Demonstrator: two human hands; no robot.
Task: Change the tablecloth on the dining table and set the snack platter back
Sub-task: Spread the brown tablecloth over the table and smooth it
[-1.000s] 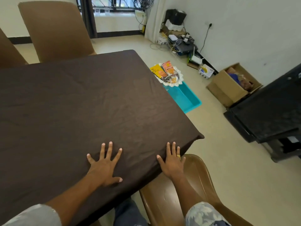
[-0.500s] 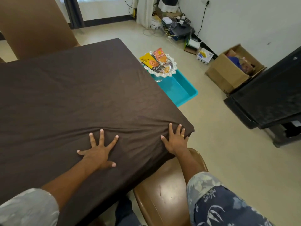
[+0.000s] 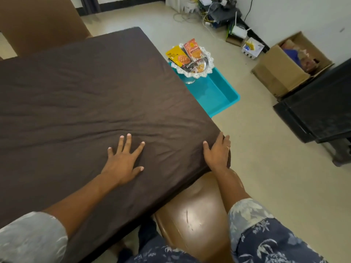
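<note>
Pressing 1 tablecloth (image 3: pixel 91 95): L hand (image 3: pixel 123 160) spread flat, R hand (image 3: pixel 216 153) flat over corner. 1 snack platter (image 3: pixel 206 72) off-table.

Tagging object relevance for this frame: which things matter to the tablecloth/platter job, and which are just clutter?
Job:
- brown tablecloth, spread on the table
- left hand flat on it, right hand at its near corner
- snack platter, off the table, standing at the teal tub

Lying about:
- cardboard box
- cables and router by the wall
- black cabinet
- brown chair
</note>
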